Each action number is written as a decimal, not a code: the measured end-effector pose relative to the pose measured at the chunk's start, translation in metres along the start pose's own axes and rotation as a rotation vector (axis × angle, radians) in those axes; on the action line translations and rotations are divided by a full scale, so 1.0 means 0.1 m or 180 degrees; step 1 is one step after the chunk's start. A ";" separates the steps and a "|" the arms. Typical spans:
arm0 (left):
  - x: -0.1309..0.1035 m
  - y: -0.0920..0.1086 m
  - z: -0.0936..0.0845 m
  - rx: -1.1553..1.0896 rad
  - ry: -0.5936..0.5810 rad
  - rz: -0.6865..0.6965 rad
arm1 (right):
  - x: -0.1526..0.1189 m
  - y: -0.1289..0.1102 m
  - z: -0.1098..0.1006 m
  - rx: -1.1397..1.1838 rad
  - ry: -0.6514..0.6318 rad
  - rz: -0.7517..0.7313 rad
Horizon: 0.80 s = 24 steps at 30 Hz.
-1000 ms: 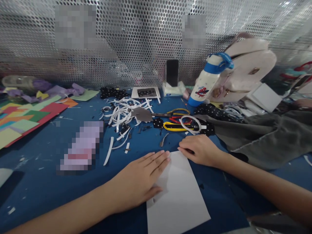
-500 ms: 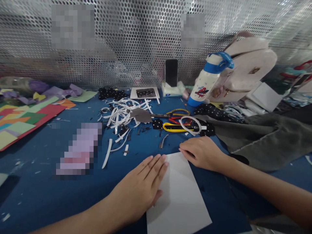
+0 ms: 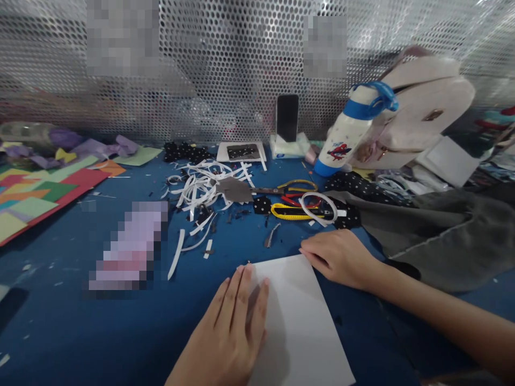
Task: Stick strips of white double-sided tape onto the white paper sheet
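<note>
Fingers of the left hand (image 3: 227, 338) lie flat and slightly spread on the left side of a sheet of white paper (image 3: 306, 321), the index apart from the others, the thumb mostly hidden. The right hand (image 3: 341, 260) is curled, thumb and forefinger at the sheet's far right corner; whether they pinch it or merely press, I cannot tell. Between them the two hands probably keep the paper from sliding.

Just beyond the right fingertips lie a yellow utility knife (image 3: 287, 212), a white ring (image 3: 302, 206) overlapping it, and scissors (image 3: 277, 190), perhaps grouped there to be within reach. Beyond the left fingers, white paper strips (image 3: 197, 187) are heaped in a tangle. Right of the right hand spreads dark grey cloth (image 3: 442, 230).

Farther out, a phone (image 3: 287, 115) stands upright at a tissue pack (image 3: 287, 148), presumably propped. A blue-and-white bottle (image 3: 346, 134) tilts beside a pale backpack (image 3: 426, 96), and coloured paper (image 3: 40, 187) lies far to the fingers' left. Everything rests on a blue work surface (image 3: 120, 332) flecked with scraps, backed by perforated, silvery sheeting (image 3: 229, 64).
</note>
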<state>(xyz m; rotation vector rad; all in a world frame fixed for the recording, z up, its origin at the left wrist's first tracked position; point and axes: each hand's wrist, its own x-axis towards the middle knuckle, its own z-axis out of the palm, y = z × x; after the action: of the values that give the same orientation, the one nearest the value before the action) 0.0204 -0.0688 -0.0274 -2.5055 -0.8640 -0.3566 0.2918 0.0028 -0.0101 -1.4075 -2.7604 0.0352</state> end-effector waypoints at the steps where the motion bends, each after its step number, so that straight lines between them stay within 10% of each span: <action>1: 0.00 -0.01 0.00 0.0016 0.0001 0.0020 | 0.00 0.01 0.01 0.0022 0.0010 -0.0001; 24: -0.05 -0.10 -0.03 0.0183 -0.0344 0.0178 | -0.01 0.09 0.06 0.0161 0.0045 -0.0031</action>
<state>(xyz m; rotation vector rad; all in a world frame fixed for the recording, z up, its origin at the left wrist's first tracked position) 0.0095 -0.0660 -0.0235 -2.5088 -0.8312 -0.1768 0.2992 0.0067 -0.0160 -1.3769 -2.7347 0.0938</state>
